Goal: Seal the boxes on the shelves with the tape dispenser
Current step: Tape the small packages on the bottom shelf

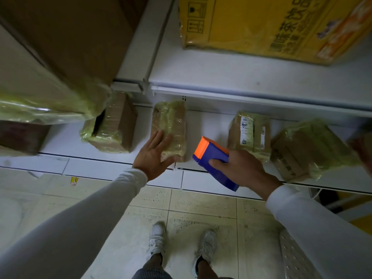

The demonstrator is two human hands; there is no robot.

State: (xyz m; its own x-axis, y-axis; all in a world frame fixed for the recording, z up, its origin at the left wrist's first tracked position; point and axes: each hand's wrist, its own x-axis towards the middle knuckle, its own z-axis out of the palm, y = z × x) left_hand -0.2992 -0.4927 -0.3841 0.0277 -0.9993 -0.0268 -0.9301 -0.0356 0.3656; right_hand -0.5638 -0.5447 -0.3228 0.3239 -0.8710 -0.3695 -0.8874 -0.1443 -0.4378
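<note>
White shelves (251, 73) above speckled floor tiles (201, 202) hold taped boxes (170, 127); left-hand fingers (159, 137) spread, right-hand fingers (216, 163) gripping tape dispenser (213, 158).

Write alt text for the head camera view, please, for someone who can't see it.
A person's right hand grips a blue and orange tape dispenser while the open left hand reaches to a tape-wrapped box on a low white shelf. More wrapped boxes sit alongside.

Brown cardboard boxes (170, 127) under glossy, wrinkled tape; smooth plastic dispenser (213, 161) (blue, orange); matt white shelf (251, 77)
</note>
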